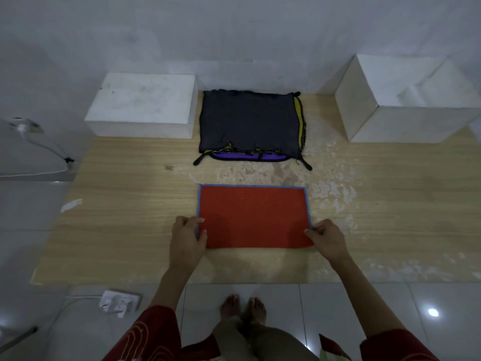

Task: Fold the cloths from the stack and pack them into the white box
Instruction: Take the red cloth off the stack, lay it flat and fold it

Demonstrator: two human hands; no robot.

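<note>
Head view. A red cloth (253,217) with a blue border lies flat on the wooden surface (125,204), already reduced to a rectangle whose near edge shows no border, which suggests one fold is made. The left hand (188,237) pinches the cloth's near-left corner between thumb and fingers; the right hand (326,239) pinches the near-right corner likewise. Both grips are thus clenched on the red cloth. The next fold appears to be in preparation.

Beyond the red cloth, well apart from it, the stack (250,125) of remaining cloths rests against the wall: a dark cloth on top, with yellow and purple edges showing beneath it. Several cloths are therefore left to fold. A low white box (141,106) stands just left of the stack; a taller white box (406,100) stands to the right. Whether either holds packed cloths cannot be told from this angle, so the task seems to be at an early or middle stage.

The surface is a pale wood-grain board with worn, flaking patches (330,188) at its right centre. It adjoins a plain white wall (234,35). Glossy tiled floor (390,308) lies below, with a power strip (121,302) at the left.
</note>
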